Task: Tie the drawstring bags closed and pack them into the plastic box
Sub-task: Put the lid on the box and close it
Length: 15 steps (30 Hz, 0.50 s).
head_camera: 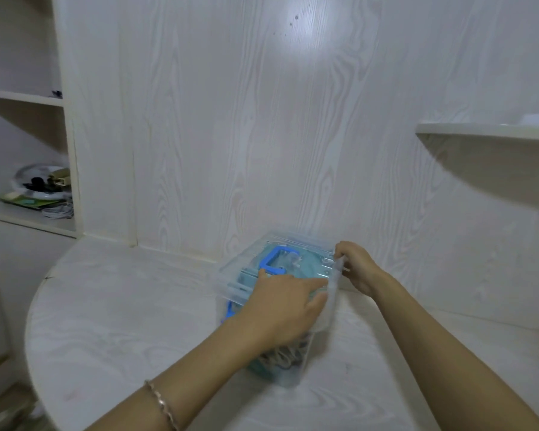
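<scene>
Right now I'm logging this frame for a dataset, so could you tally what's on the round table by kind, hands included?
Clear plastic box with lid and blue handle: 1
Hands: 2, left hand flat on the lid, right hand at the lid's right edge
Bracelet on the left wrist: 1
Drawstring bags loose on the table: 0; the box's contents are too blurred to count
Total: 4

Clear, glossy plastic box (263,276) with a blue plastic handle (269,259) sits on a pale, wood-grain table (122,321); matching wood-grain laminate wall panel (246,119) beyond shows a soft sheen.
</scene>
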Each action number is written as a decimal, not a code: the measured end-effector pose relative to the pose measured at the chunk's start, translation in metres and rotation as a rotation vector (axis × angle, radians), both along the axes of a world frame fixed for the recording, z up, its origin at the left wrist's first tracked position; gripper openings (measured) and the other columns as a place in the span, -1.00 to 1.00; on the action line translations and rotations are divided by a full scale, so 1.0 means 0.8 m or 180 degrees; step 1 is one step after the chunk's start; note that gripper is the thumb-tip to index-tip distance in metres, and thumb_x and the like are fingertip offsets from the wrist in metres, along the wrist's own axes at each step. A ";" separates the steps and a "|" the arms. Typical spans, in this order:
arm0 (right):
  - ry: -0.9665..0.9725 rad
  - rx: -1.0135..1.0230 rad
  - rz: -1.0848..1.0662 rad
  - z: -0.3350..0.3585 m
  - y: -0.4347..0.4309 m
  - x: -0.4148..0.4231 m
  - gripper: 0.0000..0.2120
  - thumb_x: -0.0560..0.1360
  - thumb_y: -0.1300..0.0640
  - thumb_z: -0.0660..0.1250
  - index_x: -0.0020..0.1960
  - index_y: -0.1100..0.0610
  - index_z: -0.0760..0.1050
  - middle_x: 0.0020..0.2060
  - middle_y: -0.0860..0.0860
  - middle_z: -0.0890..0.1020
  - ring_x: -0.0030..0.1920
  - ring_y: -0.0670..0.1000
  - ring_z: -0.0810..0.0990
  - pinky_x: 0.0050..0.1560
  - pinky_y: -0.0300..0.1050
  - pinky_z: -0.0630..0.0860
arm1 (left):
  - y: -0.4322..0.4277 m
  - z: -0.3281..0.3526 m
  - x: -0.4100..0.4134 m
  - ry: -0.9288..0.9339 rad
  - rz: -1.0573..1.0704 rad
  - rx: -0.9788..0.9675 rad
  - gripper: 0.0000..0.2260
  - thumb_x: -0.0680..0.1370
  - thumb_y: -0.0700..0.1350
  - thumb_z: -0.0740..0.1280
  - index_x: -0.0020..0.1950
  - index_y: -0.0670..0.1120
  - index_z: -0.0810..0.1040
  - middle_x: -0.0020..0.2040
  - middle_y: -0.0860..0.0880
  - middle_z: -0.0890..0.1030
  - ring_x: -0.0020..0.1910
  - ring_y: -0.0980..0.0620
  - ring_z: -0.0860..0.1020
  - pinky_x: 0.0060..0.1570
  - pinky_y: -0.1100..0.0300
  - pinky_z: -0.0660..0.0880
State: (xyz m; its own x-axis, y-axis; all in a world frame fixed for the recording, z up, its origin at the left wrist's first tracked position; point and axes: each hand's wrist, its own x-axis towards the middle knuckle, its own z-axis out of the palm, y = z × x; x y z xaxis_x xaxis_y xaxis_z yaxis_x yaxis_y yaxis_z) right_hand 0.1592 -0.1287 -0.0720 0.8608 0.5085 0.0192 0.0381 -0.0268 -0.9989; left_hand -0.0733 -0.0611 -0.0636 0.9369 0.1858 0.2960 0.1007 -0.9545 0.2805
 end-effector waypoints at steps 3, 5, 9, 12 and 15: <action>0.0009 0.0107 -0.0296 -0.003 -0.039 -0.004 -0.93 0.24 0.27 0.31 -0.34 0.15 0.43 -0.34 0.11 0.47 -0.28 0.07 0.45 -0.23 -0.14 0.44 | 0.027 0.006 -0.008 0.0150 -0.0327 -0.0330 -0.57 0.65 0.08 0.02 0.48 0.38 0.01 0.33 0.21 0.49 0.33 0.07 0.41 0.36 0.11 0.24; -0.0095 0.0000 -0.0620 -0.010 -0.070 -0.001 -0.95 0.38 0.25 0.36 -0.20 0.24 0.51 -0.24 0.16 0.54 -0.20 0.09 0.51 -0.12 -0.11 0.50 | 0.047 0.008 -0.005 0.0272 -0.0436 -0.0651 -0.51 0.65 0.07 0.10 0.43 0.48 -0.06 0.29 0.34 0.48 0.36 0.19 0.39 0.33 0.20 0.26; -0.0209 -0.0073 -0.1169 -0.021 -0.127 -0.025 -0.71 0.46 0.14 0.41 0.11 0.24 0.46 -0.05 0.12 0.56 -0.09 0.05 0.56 -0.03 -0.07 0.57 | 0.062 0.000 0.006 0.0203 -0.0744 -0.1400 -0.37 0.58 -0.10 0.30 0.36 0.52 0.08 0.17 0.29 0.59 0.39 0.29 0.32 0.43 0.15 0.20; -0.0252 -0.0035 -0.1481 -0.025 -0.160 -0.061 -0.71 0.42 0.10 0.37 0.05 0.20 0.40 -0.05 0.13 0.52 -0.16 0.03 0.50 -0.21 -0.09 0.46 | 0.066 -0.003 0.006 -0.0250 -0.0611 -0.1496 -0.37 0.52 -0.10 0.40 0.40 0.39 0.19 0.45 0.16 0.34 0.54 0.09 0.06 0.51 -0.10 -0.02; -0.0093 -0.0017 -0.1598 -0.033 -0.190 -0.103 -0.54 0.47 0.07 0.35 0.29 0.20 0.31 0.10 0.11 0.48 -0.11 -0.01 0.48 -0.16 -0.11 0.44 | 0.070 -0.011 0.006 -0.0846 0.0571 -0.1488 -0.28 0.41 -0.08 0.49 0.48 0.19 0.23 0.57 -0.05 0.06 0.56 -0.04 -0.03 0.47 -0.13 0.09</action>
State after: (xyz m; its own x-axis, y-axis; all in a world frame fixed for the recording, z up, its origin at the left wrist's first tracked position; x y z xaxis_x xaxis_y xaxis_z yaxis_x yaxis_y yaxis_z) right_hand 0.0769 -0.2808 -0.0981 0.9985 0.0318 0.0456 0.0473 -0.0540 -0.9974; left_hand -0.0688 -0.0053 -0.0724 0.7830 0.5033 0.3655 0.1181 -0.6972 0.7071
